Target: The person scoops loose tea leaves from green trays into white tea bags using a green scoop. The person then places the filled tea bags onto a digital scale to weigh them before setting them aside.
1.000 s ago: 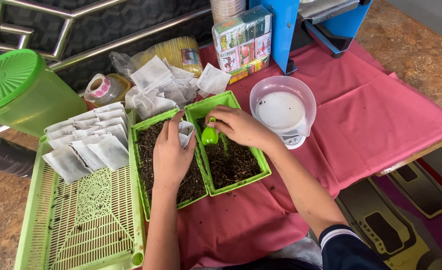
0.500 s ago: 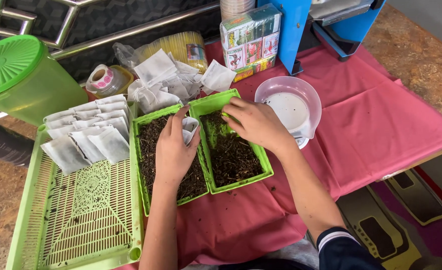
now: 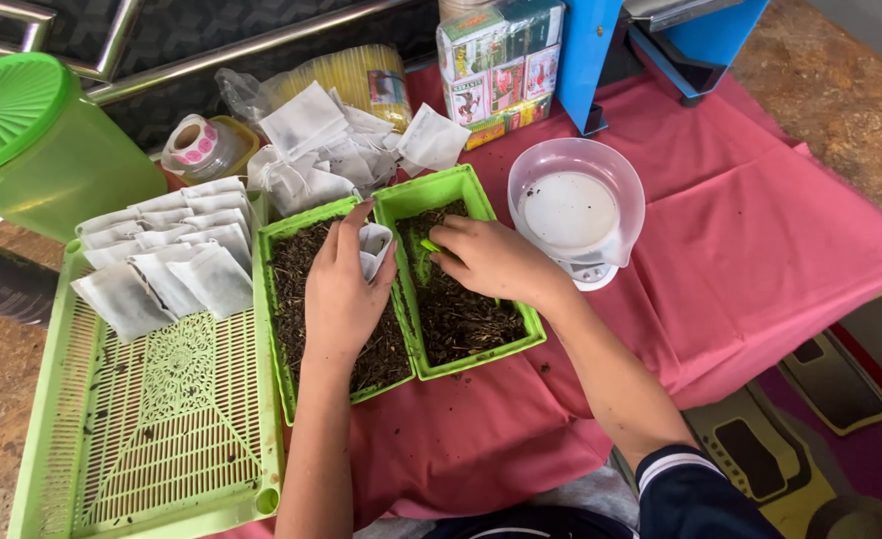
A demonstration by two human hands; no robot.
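Note:
Two green trays of dark loose material sit side by side on a red cloth: the left tray (image 3: 273, 329) and the right tray (image 3: 461, 188). My left hand (image 3: 341, 289) rests over the left tray and holds a small white paper bag (image 3: 372, 248) open between thumb and fingers. My right hand (image 3: 496, 262) is over the right tray, closed on a small green scoop (image 3: 429, 247) that dips into the dark material. Most of the scoop is hidden under my fingers.
A large green slatted tray (image 3: 161, 429) at left holds several filled white bags (image 3: 161, 262). Empty white bags (image 3: 326, 150) are piled behind the trays. A clear bowl on a small scale (image 3: 577, 210) stands at right, a green lidded container (image 3: 31, 140) at far left, colourful boxes (image 3: 501, 70) behind.
My right hand has lowered from the bag down into the right tray with the scoop. My left hand keeps the bag in place over the left tray.

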